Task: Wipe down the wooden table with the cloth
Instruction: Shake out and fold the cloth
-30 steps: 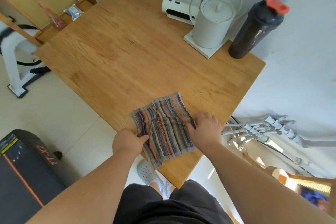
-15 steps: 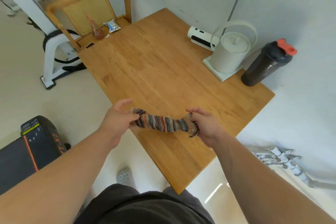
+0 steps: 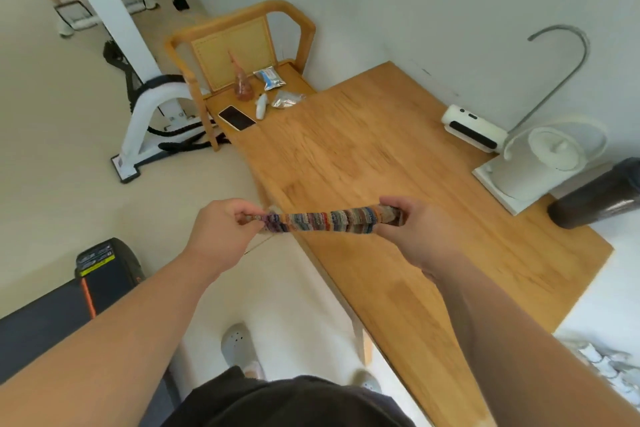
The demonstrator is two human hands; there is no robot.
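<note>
Both arms outstretched, left hand (image 3: 221, 229) and right hand (image 3: 415, 232) pinching bunched cloth (image 3: 329, 218) ends

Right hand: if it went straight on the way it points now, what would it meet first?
Past the cloth it grips, the right hand points up-left over bare table, which it may clear; its height is unclear. First in line after that looks like the phone by the chair.

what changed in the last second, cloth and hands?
The cloth, flat on the table before, is now lifted and bunched into a strip, stretched between left hand and right hand, each gripping an end. The kettle and bottle stayed by the wall.
</note>
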